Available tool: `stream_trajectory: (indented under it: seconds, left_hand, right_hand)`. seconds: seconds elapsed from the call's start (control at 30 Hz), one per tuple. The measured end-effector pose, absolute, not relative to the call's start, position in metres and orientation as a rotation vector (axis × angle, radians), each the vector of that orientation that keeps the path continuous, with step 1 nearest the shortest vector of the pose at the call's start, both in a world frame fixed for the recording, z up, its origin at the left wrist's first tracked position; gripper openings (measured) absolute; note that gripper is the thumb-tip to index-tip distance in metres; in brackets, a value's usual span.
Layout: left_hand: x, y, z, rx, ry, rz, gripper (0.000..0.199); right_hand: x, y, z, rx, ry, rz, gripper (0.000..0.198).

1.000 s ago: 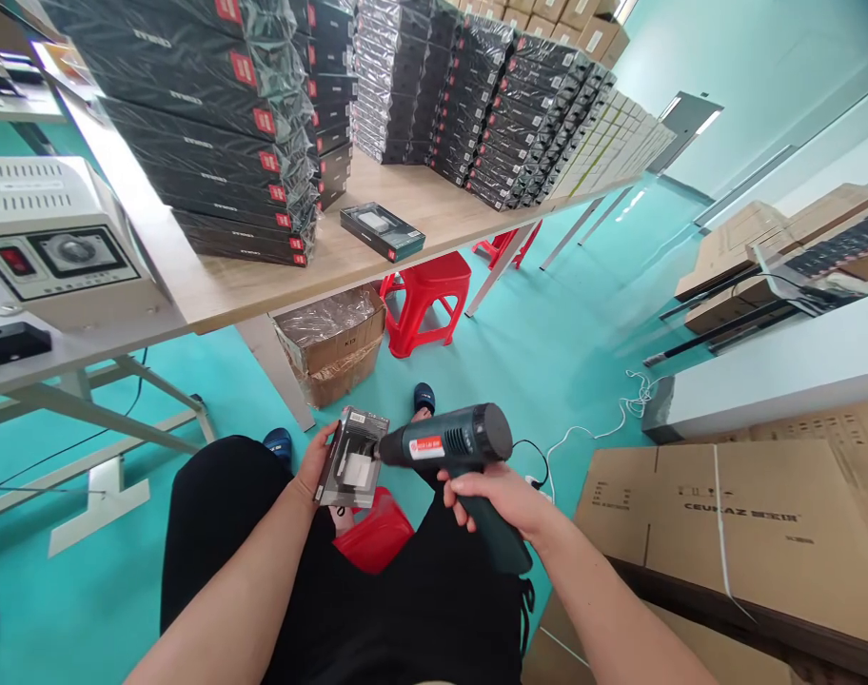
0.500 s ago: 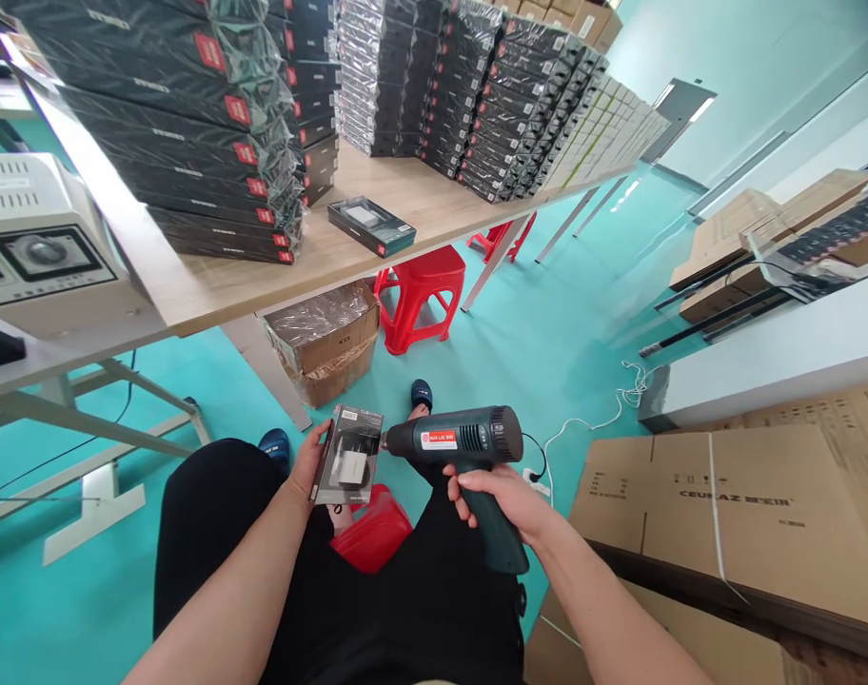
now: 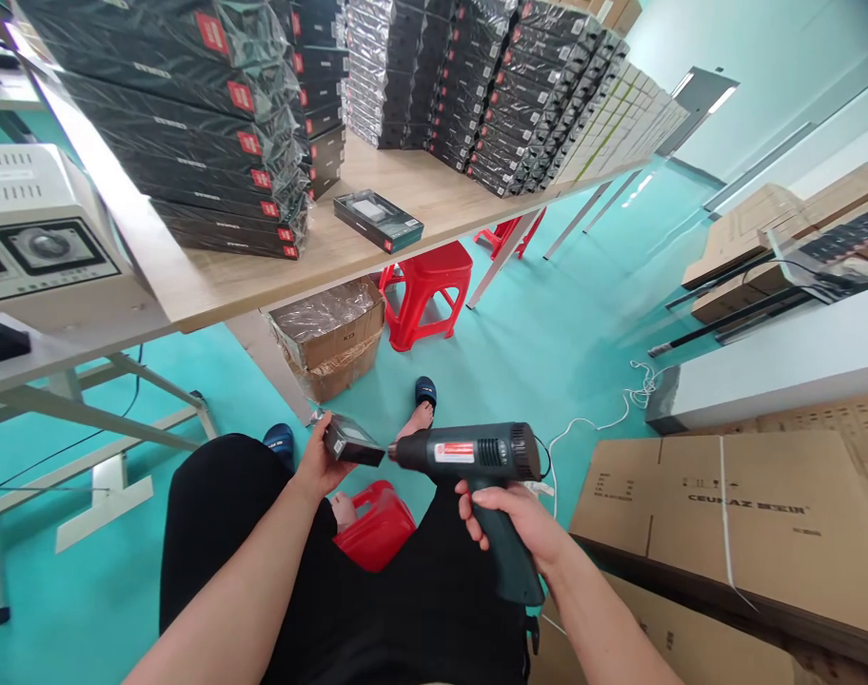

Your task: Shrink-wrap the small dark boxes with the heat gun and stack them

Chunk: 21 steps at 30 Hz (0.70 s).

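Observation:
My left hand [image 3: 321,463] grips a small dark product box [image 3: 353,442] by its left end, with one narrow side tilted up toward me. Clear film seems to cover it. My right hand [image 3: 509,518] is wrapped round the handle of a dark green heat gun [image 3: 477,451] with a red and white label. The gun's nozzle points left, close to the box's right end; I cannot tell whether they touch. Another flat dark box [image 3: 378,220] lies on the wooden table [image 3: 248,285] near its front edge.
Film-wrapped black boxes [image 3: 212,171] rise in tall stacks on the table, with white boxes [image 3: 620,124] farther back. A beige machine [image 3: 49,238] stands at left. Red stools [image 3: 434,285], an open carton [image 3: 334,347], large cartons [image 3: 734,514] at right and a white cable [image 3: 591,423] surround me.
The box in my left hand has turned from its broad front face to a narrow side. My right hand has shifted the heat gun slightly right and down.

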<state>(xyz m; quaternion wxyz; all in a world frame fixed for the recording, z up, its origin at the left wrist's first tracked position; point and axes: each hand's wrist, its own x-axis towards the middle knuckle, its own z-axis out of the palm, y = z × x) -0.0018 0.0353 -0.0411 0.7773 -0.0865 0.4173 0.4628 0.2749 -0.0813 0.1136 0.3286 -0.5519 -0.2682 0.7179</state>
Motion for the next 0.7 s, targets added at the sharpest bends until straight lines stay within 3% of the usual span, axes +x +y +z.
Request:
stream_trajectory:
  seconds: [0.1,0.33,0.5,0.7]
  left_hand:
    - [-0.001,0.038,-0.051,-0.154,0.902,1.059,0.029]
    - [-0.006,0.036,-0.059,-0.286,0.932,1.041,0.041]
    - [-0.003,0.039,-0.060,-0.242,0.957,1.091,0.031]
    - [-0.007,0.038,-0.057,-0.356,0.875,1.089,0.036]
  right_hand:
    - [0.251,-0.086,0.114,-1.341,-0.721,1.977,0.028]
    - [0.231,-0.075,0.109,-1.416,-0.662,1.717,0.031]
    - [0.222,-0.076,0.112,-1.340,-0.753,1.868,0.029]
    - [0.229,-0.070,0.104,-1.429,-0.571,1.650,0.032]
